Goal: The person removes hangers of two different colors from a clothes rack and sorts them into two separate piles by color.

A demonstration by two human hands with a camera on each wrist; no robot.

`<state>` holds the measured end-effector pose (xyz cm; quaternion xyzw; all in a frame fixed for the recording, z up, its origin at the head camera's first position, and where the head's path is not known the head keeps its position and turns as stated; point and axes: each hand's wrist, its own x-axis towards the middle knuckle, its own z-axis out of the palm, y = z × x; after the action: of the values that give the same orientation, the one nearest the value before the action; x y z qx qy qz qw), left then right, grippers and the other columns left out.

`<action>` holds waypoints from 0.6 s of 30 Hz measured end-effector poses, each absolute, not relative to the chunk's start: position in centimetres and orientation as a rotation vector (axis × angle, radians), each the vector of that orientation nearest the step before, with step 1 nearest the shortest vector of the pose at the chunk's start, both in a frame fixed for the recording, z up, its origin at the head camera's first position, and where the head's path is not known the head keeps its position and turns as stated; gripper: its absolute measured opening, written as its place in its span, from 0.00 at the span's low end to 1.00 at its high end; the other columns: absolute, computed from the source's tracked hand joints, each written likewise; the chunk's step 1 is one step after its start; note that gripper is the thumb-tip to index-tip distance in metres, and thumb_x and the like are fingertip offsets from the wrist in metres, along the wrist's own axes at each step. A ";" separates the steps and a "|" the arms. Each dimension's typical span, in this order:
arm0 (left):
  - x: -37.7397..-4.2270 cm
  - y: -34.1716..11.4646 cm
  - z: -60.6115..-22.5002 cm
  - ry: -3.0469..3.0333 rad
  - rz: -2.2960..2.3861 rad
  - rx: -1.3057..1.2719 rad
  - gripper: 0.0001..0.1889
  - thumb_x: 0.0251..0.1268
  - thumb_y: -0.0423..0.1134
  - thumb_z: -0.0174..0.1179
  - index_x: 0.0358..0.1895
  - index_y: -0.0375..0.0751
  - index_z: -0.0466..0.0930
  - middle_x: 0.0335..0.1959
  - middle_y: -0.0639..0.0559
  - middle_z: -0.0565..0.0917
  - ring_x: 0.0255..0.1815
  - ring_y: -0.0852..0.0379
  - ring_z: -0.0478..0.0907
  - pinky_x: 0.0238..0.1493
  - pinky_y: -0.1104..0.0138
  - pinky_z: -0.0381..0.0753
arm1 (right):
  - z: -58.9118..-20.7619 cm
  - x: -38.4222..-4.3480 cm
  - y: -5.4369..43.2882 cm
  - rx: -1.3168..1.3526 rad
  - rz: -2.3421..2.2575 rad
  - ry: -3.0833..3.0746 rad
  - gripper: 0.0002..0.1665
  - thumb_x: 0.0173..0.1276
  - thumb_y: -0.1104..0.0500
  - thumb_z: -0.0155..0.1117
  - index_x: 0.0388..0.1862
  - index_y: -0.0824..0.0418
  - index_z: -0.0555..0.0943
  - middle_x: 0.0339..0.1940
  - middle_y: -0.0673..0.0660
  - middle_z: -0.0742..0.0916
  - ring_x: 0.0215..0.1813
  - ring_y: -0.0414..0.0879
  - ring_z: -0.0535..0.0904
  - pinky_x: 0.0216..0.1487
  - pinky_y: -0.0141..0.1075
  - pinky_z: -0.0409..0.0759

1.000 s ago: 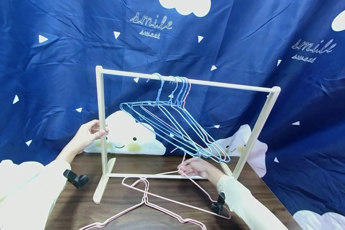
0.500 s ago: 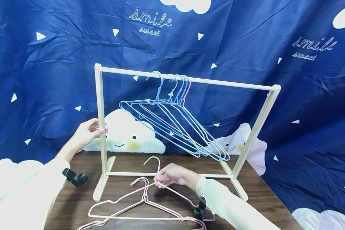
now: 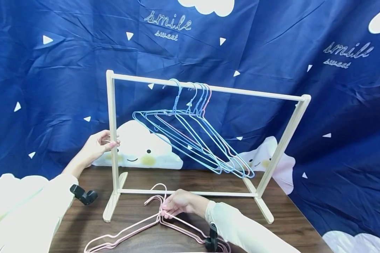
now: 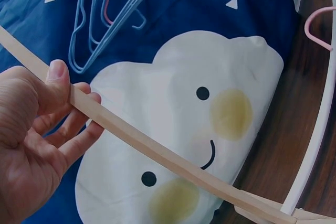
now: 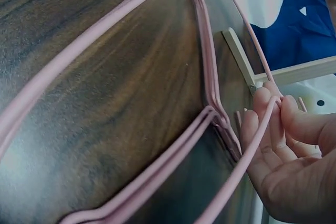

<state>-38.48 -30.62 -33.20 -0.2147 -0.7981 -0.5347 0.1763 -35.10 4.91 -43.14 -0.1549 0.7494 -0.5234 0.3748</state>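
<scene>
In the head view my left hand (image 3: 98, 146) grips the left upright of a pale wooden rack (image 3: 112, 116), thumb in front and fingers behind. The left wrist view shows the same hold on the upright (image 4: 147, 142). My right hand (image 3: 178, 203) pinches a pink wire hanger (image 3: 158, 185) at its neck, just above several pink hangers (image 3: 136, 230) stacked on the table. From the right wrist, the held hanger (image 5: 247, 153) stands apart from the stack (image 5: 178, 145) beneath it; thumb and fingertips meet on its neck.
Several blue hangers (image 3: 190, 147) and one pink hanger (image 3: 208, 100) hang from the rack's top bar (image 3: 256, 92), tilted down to the right. A lower crossbar (image 3: 209, 193) runs close above the brown table (image 3: 240, 225). A blue cloud-patterned curtain (image 3: 66, 88) hangs behind.
My right hand has carried the pink hanger left and down, from near the rack's right side to over the pink stack, turning it level with them. The left hand stays on the upright.
</scene>
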 end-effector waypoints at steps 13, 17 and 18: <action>-38.4 -30.6 -33.3 -2.273 -1.486 -0.587 0.18 0.73 0.31 0.60 0.60 0.25 0.73 0.40 0.65 0.88 0.40 0.71 0.86 0.43 0.78 0.82 | -44.7 -34.2 4.5 -0.318 -1.393 2.029 0.08 0.69 0.69 0.64 0.40 0.76 0.86 0.33 0.65 0.91 0.26 0.39 0.85 0.33 0.33 0.85; -38.5 -30.6 -33.3 -2.261 -1.490 -0.607 0.18 0.73 0.30 0.60 0.60 0.23 0.72 0.39 0.67 0.87 0.41 0.70 0.86 0.42 0.78 0.82 | -44.9 -33.8 4.2 -0.296 -1.404 2.125 0.06 0.64 0.70 0.69 0.36 0.75 0.87 0.30 0.67 0.91 0.24 0.41 0.84 0.29 0.33 0.85; -38.4 -30.6 -33.3 -2.259 -1.491 -0.609 0.18 0.73 0.30 0.60 0.60 0.23 0.72 0.39 0.68 0.87 0.41 0.71 0.86 0.42 0.78 0.82 | -44.9 -33.7 4.2 -0.292 -1.403 2.153 0.06 0.62 0.70 0.70 0.35 0.76 0.87 0.28 0.66 0.91 0.23 0.42 0.83 0.28 0.33 0.85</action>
<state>-38.43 -30.62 -33.29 -0.2157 -0.8007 -0.5283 0.1825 -33.69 4.16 -44.87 -0.1085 0.8006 -0.5216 0.2742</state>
